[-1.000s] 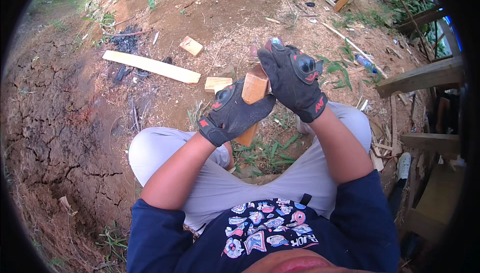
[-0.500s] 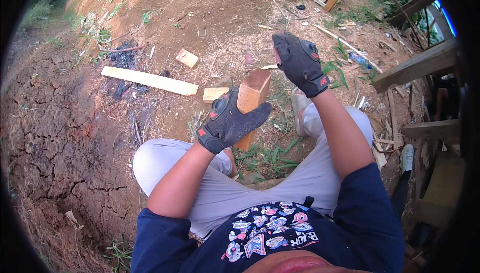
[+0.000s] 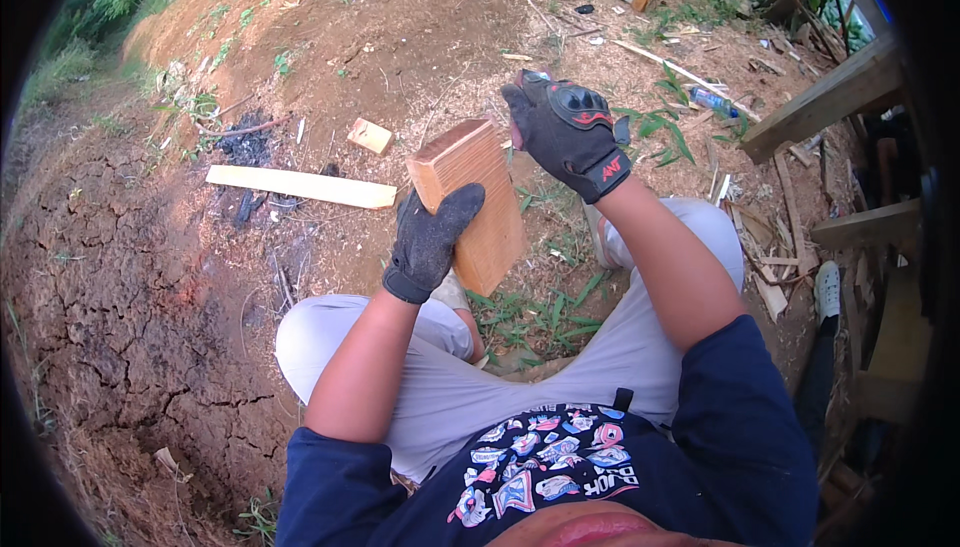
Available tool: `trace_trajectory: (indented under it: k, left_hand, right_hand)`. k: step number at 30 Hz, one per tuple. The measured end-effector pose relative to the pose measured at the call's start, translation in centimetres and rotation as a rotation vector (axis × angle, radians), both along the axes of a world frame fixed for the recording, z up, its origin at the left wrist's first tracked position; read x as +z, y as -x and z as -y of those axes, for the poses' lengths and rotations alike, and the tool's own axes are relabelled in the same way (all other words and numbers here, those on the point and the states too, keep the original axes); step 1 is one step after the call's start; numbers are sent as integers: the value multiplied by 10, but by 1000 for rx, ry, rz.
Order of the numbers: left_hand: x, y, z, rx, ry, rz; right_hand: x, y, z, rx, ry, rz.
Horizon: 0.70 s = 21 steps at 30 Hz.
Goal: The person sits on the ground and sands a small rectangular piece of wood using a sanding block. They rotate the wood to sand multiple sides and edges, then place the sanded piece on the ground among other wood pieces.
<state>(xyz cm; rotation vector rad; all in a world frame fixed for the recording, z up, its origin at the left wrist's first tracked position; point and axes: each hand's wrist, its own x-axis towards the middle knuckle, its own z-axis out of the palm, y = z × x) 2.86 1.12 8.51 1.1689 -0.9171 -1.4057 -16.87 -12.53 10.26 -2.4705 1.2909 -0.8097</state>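
Observation:
A thick, reddish-brown block of wood (image 3: 482, 205) is tilted up above my lap, its broad grained side facing right. My left hand (image 3: 428, 245), in a black work glove, is closed round its left edge with the thumb across the broad side. Just right of the block's top end is my right hand (image 3: 568, 135), in a matching glove with a hard knuckle guard. Its fingers are curled. A small dark grey piece (image 3: 622, 130) shows at its outer side, but what the fingers hold is hidden.
A long pale board (image 3: 300, 186) and a small wood offcut (image 3: 371, 136) lie on the dirt ahead, beside black ash (image 3: 245, 152). Wooden beams (image 3: 830, 112) stand at right, near a plastic bottle (image 3: 712, 101). Another person's shoe (image 3: 827, 289) shows there.
My left hand has turned the block so its broad side shows, and its top has moved left. My right hand has moved left and slightly down, closer to the block. The view has shifted slightly.

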Motion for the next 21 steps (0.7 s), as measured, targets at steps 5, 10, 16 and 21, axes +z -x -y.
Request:
trace_trajectory:
  k: [5,10,16,21]
  left_hand:
    - [6,8,13,-149,-27,-342]
    - [-5,6,15,-96,-160,-531]
    - [3,9,19,40,-179,-429]
    - [-20,4,27,116,-198,-168]
  right_hand:
    - [1,23,1,79,-6,140]
    - [-18,18,-8,198,260,35]
    - [-13,4,-28,148,-109,-74]
    - [-35,-2,-41,97,30,34]
